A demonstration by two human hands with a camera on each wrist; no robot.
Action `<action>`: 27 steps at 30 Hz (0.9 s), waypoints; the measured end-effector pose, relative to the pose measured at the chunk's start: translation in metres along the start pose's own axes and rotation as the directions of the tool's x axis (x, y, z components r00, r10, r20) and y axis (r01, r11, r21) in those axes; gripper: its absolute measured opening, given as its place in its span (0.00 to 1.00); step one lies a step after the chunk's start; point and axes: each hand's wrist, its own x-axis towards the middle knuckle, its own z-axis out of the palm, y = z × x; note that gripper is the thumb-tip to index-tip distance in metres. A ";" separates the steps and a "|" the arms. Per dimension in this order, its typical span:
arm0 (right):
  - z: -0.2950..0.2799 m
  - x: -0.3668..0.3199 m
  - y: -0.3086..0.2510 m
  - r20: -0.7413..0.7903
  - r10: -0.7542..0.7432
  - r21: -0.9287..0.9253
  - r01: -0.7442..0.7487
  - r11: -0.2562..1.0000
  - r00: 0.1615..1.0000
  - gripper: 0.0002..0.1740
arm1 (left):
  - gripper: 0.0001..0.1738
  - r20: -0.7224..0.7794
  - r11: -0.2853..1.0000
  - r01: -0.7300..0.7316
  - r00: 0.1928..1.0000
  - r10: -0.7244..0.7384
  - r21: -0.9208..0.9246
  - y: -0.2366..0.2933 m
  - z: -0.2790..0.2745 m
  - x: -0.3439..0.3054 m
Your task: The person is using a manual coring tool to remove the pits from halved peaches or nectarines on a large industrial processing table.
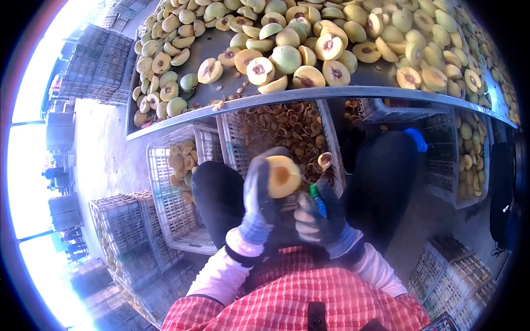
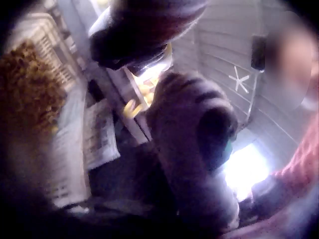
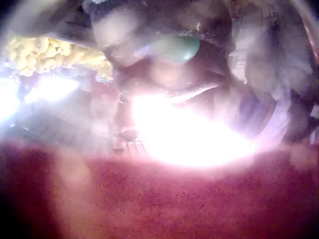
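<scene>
Broadly, we sit below a long metal worktop (image 1: 309,95) whose raised rim keeps a heap of halved fruit (image 1: 287,55) from rolling off its edge. Under it stand plastic crates, set where anything let go from the lap would fall in. The middle crate (image 1: 331,143) holds brown stones and scraps, and the left crate (image 1: 160,182) holds pale halves.

Closer in, both gloved hands meet above our knees. Our left hand (image 1: 258,207) curls round one fruit half (image 1: 282,176) with its cut face turned up toward us, which we judge leaves the hollow open to the tool. Our right hand (image 1: 323,220) is closed round a small green-handled tool (image 1: 314,194), just beside the fruit and perhaps touching it.

Only the head view shows the worktop, the crates and the fruit's face. The dim left wrist view gives the back of the right glove and one side of the middle crate. The right wrist view, washed by glare, shows the green handle (image 3: 175,47) bedded in the curled fingers, but no blade.
</scene>
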 end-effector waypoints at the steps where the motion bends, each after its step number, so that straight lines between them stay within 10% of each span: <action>1: -0.002 -0.001 0.002 -0.108 0.039 -0.010 -0.040 0.999 0.993 0.30 | 0.27 -0.093 0.983 -0.133 0.985 0.145 0.123 0.009 -0.015 -0.001; 3: 0.005 0.003 0.004 -0.225 0.027 -0.143 -0.061 0.988 0.974 0.30 | 0.27 -0.219 0.826 -0.361 0.847 0.485 0.433 0.029 -0.055 0.003; 6: 0.001 0.006 0.002 -0.166 0.055 -0.145 -0.080 0.986 0.985 0.29 | 0.27 -0.336 0.741 -0.217 0.787 0.518 0.636 0.033 -0.172 0.038; 8: 0.000 0.010 -0.001 -0.221 0.041 -0.220 -0.090 0.971 0.974 0.28 | 0.32 -0.266 0.113 0.244 0.794 0.547 0.963 0.060 -0.170 0.049; 10: 0.002 0.014 0.001 -0.326 0.015 -0.280 -0.112 0.954 0.945 0.28 | 0.31 -0.254 0.353 0.078 0.836 0.486 0.932 0.090 -0.109 0.055; 11: 0.000 0.018 0.003 -0.355 -0.001 -0.278 -0.105 0.955 0.935 0.28 | 0.26 0.045 0.091 -0.129 0.782 0.621 0.987 0.093 -0.101 0.072; 12: 0.000 0.020 0.002 -0.372 -0.004 -0.310 -0.120 0.943 0.928 0.28 | 0.23 -0.085 0.344 -0.126 0.839 0.538 0.931 0.091 -0.096 0.101; 13: -0.001 0.021 0.001 -0.388 -0.011 -0.341 -0.132 0.931 0.922 0.29 | 0.23 0.043 0.306 -0.239 0.846 0.531 0.922 0.087 -0.111 0.143; 17: 0.013 0.025 0.000 -0.565 -0.146 -0.399 -0.114 0.910 0.812 0.30 | 0.38 -0.127 0.041 0.121 0.906 0.403 0.992 0.105 -0.093 0.257; 21: 0.021 0.029 -0.005 -0.548 -0.257 -0.534 -0.097 0.840 0.796 0.28 | 0.30 -0.016 0.762 0.026 1.000 -0.021 0.647 0.098 -0.079 0.284; 24: 0.026 0.031 -0.011 -0.490 -0.423 -0.636 0.019 0.772 0.762 0.23 | 0.29 0.235 0.706 -0.471 0.881 0.412 0.529 0.080 -0.065 0.238; 27: 0.039 0.033 -0.016 -0.298 -0.689 -0.868 0.113 0.484 0.661 0.16 | 0.30 0.211 0.955 -0.271 0.947 0.242 0.123 0.076 -0.031 0.136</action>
